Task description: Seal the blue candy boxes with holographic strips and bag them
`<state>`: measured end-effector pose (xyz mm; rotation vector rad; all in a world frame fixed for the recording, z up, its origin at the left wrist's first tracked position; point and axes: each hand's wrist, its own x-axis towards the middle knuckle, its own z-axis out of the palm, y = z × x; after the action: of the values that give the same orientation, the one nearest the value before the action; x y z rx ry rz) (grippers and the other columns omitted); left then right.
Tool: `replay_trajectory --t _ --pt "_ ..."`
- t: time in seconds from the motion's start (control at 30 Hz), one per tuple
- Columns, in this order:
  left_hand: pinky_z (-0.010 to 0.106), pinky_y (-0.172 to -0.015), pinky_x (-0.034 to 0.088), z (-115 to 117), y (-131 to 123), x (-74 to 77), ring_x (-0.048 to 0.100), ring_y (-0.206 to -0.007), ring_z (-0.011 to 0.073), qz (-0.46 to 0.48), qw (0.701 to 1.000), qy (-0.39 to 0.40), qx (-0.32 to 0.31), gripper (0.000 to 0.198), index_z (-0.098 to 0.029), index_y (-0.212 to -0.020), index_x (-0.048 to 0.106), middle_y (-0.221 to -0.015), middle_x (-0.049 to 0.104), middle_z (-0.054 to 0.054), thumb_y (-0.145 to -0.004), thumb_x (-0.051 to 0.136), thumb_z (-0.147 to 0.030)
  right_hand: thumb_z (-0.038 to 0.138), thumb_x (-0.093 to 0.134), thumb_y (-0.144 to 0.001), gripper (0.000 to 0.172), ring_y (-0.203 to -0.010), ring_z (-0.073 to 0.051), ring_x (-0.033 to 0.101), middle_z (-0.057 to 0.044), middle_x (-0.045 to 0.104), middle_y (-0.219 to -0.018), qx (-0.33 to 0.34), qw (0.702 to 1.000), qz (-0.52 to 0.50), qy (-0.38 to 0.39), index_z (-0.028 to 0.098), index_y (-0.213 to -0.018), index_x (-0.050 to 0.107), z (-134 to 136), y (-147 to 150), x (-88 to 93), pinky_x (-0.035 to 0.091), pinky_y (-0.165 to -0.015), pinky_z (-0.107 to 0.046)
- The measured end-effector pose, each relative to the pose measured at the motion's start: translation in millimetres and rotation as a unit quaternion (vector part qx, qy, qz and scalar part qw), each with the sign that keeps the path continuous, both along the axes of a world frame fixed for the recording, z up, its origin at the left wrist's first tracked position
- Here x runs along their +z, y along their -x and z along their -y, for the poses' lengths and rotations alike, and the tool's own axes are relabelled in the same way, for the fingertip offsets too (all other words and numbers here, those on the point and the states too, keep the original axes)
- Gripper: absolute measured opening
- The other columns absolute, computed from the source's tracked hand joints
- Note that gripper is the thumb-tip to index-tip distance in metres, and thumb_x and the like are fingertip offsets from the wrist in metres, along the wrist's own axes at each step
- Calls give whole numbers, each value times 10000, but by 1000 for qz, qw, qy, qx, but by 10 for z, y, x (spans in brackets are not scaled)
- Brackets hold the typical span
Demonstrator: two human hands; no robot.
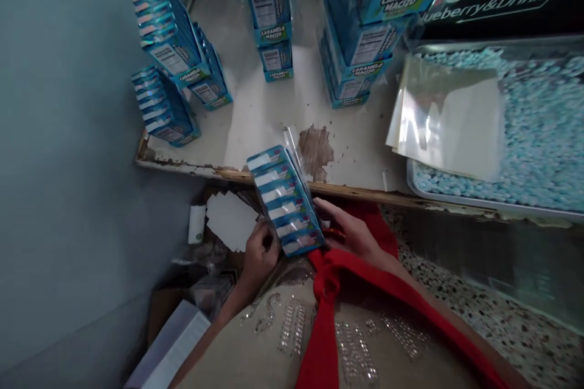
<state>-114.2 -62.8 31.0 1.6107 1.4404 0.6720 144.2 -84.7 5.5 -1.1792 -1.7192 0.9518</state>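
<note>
A blue display box (pixel 286 202) filled with a row of small packs rests tilted at the table's front edge, close to the body. Clear plastic film stands up along its right side. My left hand (pixel 262 247) is at the lower left of the box, fingers curled, with the fingertips partly hidden beside it. On the right side, my right hand (pixel 349 228) lies against the box with its fingers stretched along it; some fingertips are hidden behind it.
Stacks of similar blue boxes stand on the worn white table (pixel 246 115) at the left, middle and right. A clear tray (pixel 524 203) of small blue pieces, with plastic sheets (pixel 449 127) on it, is at the right. Cartons (pixel 171 346) sit at the lower left.
</note>
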Motion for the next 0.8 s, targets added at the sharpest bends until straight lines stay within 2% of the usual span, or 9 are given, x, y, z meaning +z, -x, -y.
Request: replay_trajectory --t 0.1,0.2,0.23,0.3,0.37,0.4,0.47,0.53,0.8 --pt "307 -781 577 -169 -86 143 700 -858 199 11 997 6 72 259 -211 -845 606 -927 745 60 -998 578 -418 231 668 -1004 739 -1328 -289 713 -91 686 -1507 -44 997 2 -66 348 -1687 411 -191 143 -67 630 -1089 -461" --pt "292 -779 595 -373 -57 151 738 -859 186 49 996 -10 70 264 -219 -969 562 -1005 764 59 -949 676 -455 308 686 -1014 692 -1330 -319 708 -131 696 -1484 -120 989 12 -84 302 -1664 450 -438 188 -129 616 -1103 -519" --pt "314 -832 614 -427 -40 117 763 -925 203 57 996 -21 61 356 -217 -1103 566 -1084 775 79 -911 740 -460 349 725 -992 735 -1360 -340 685 -148 672 -1511 -129 988 17 -81 287 -1667 441 -517 177 -149 604 -1114 -552" --pt "394 -1002 617 -504 -30 4 758 -1168 270 55 995 -61 52 772 -208 -1407 485 -1310 745 157 -799 883 -467 414 814 -920 904 -1460 -385 596 -181 549 -1635 -125 989 26 -71 261 -1697 378 -650 137 -190 563 -1157 -604" --pt "463 -1160 549 -547 -84 -139 626 -1429 333 39 993 -100 57 1142 -211 -1614 329 -1546 612 227 -708 973 -473 409 836 -897 1010 -1513 -393 537 -208 447 -1705 -97 993 16 -58 225 -1729 292 -740 106 -228 536 -1193 -589" --pt "478 -1201 519 -561 -137 -209 555 -1507 348 33 992 -110 61 1231 -221 -1669 264 -1624 539 237 -702 984 -472 382 815 -916 1001 -1494 -378 562 -218 469 -1688 -80 996 5 -49 206 -1735 267 -771 104 -243 545 -1189 -558" --pt "482 -1225 503 -580 -268 -319 500 -1555 349 29 991 -111 71 1219 -239 -1720 206 -1687 475 223 -775 947 -451 317 756 -960 928 -1393 -336 662 -214 602 -1577 -59 998 -23 -28 185 -1733 260 -808 130 -261 588 -1144 -499" --pt "477 -1217 517 -588 -393 -371 537 -1527 337 26 990 -112 87 1096 -244 -1732 222 -1664 517 197 -869 875 -418 281 736 -968 878 -1261 -308 745 -178 716 -1442 -63 997 -45 -16 193 -1720 292 -822 184 -264 634 -1074 -477" --pt "446 -1116 604 -553 -462 -290 697 -1354 325 -47 982 -129 129 872 -242 -1710 351 -1496 695 130 -955 778 -335 344 745 -960 620 -1161 -307 782 -115 754 -1394 -153 987 -8 -51 258 -1553 582 -773 375 -264 653 -1028 -514"
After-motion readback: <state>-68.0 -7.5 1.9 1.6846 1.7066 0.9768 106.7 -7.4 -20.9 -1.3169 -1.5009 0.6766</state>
